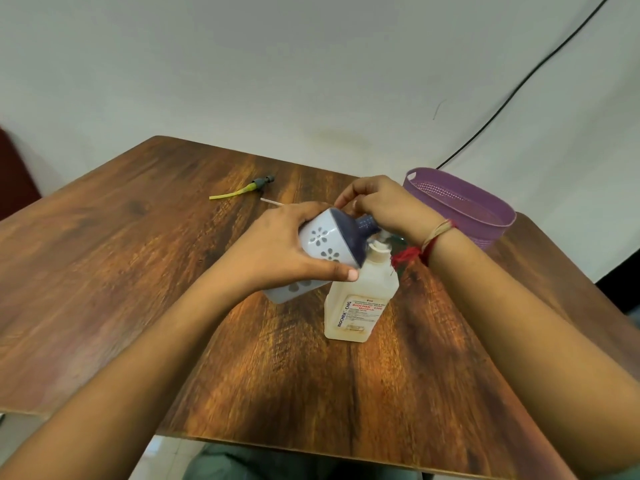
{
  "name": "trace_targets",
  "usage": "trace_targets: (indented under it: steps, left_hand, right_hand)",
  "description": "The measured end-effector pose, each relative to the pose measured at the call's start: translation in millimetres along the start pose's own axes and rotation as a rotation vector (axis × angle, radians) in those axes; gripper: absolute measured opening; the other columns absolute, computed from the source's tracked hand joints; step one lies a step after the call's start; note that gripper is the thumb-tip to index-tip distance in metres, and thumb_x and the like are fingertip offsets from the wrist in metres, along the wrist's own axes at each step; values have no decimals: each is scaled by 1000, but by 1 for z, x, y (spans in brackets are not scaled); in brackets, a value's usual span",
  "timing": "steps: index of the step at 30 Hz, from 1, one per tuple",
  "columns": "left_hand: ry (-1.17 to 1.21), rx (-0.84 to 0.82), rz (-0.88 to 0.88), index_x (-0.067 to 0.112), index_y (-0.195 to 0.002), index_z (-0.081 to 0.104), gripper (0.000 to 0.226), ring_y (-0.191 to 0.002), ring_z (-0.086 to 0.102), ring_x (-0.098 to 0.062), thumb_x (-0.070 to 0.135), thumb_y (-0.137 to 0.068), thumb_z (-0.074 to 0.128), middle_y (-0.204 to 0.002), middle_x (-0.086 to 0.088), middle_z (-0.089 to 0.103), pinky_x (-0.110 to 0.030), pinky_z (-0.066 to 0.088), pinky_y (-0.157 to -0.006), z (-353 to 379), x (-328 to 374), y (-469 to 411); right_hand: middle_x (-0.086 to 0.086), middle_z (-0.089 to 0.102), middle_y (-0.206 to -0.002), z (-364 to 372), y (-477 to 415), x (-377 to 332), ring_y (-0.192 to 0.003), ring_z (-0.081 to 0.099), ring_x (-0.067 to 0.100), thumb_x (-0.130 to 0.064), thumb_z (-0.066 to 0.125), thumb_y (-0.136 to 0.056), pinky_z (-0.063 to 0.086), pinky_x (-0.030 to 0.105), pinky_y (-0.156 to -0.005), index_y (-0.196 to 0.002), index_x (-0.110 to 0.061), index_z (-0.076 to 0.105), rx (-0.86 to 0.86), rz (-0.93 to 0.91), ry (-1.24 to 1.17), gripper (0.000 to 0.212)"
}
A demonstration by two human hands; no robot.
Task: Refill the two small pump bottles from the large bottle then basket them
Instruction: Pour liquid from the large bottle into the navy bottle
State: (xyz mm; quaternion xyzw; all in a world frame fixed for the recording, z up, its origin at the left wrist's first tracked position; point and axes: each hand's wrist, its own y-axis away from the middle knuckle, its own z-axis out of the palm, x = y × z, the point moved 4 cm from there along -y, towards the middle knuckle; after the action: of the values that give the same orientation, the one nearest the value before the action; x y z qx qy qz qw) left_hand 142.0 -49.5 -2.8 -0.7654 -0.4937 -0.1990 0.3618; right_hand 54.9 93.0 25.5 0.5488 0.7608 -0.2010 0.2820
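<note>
My left hand [277, 247] grips a small white bottle [317, 245] with flower cut-outs and a dark blue top, tilted to the right above the table. My right hand [381, 206] curls its fingers round the blue neck [365, 225] of that bottle. Just below stands the large translucent bottle [360, 299] with a white pump and a red-lettered label, upright on the wooden table [138, 271]. A purple basket [460, 206] stands at the right behind my right wrist.
A loose pump head with a yellow-green tube [242, 190] lies at the back of the table, and a thin white tube [272, 201] lies near it. A black cable [519, 84] runs down the wall at the right. The table's front edge is near my body.
</note>
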Motion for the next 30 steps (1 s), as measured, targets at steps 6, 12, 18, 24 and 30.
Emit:
trace_targets:
  steps: [6, 12, 18, 24, 30]
  left_hand:
    - [12, 10, -10, 39, -112, 56, 79, -79, 58, 5, 82, -46, 59, -91, 19, 61, -18, 50, -66, 2, -2, 3]
    - [-18, 10, 3, 39, -108, 56, 77, -79, 59, 3, 82, -44, 59, -89, 19, 62, -22, 52, -67, -4, 3, -3]
    - [-16, 9, -20, 33, -102, 61, 75, -72, 59, 0, 82, -45, 58, -82, 15, 61, -18, 44, -59, -1, 3, 1]
    - [-21, -4, -11, 30, -99, 62, 76, -69, 60, -1, 82, -44, 59, -80, 12, 63, -17, 43, -56, -8, 4, -4]
    - [43, -17, -27, 40, -103, 59, 70, -75, 59, 4, 79, -46, 63, -83, 18, 62, -17, 45, -61, 1, -1, 1]
  right_hand:
    - [4, 62, -99, 2, 0, -1, -84, 57, 16, -1, 44, -90, 44, 24, -63, -77, -24, 63, 38, -23, 48, 32]
    - [3, 60, -85, -2, -1, 0, -74, 54, 15, -6, 42, -96, 44, 27, -65, -80, -20, 63, 91, -50, 22, 30]
    - [-2, 58, -82, 1, 0, -1, -78, 54, 17, -8, 42, -96, 46, 36, -77, -78, -21, 61, 62, -47, 49, 30]
    - [5, 60, -97, -4, 3, -8, -88, 57, 18, -15, 42, -100, 49, 31, -81, -113, -6, 59, 8, -52, -12, 23]
    - [5, 61, -91, 6, 1, 8, -84, 56, 19, 1, 43, -91, 44, 26, -66, -97, -20, 59, 19, 42, -110, 27]
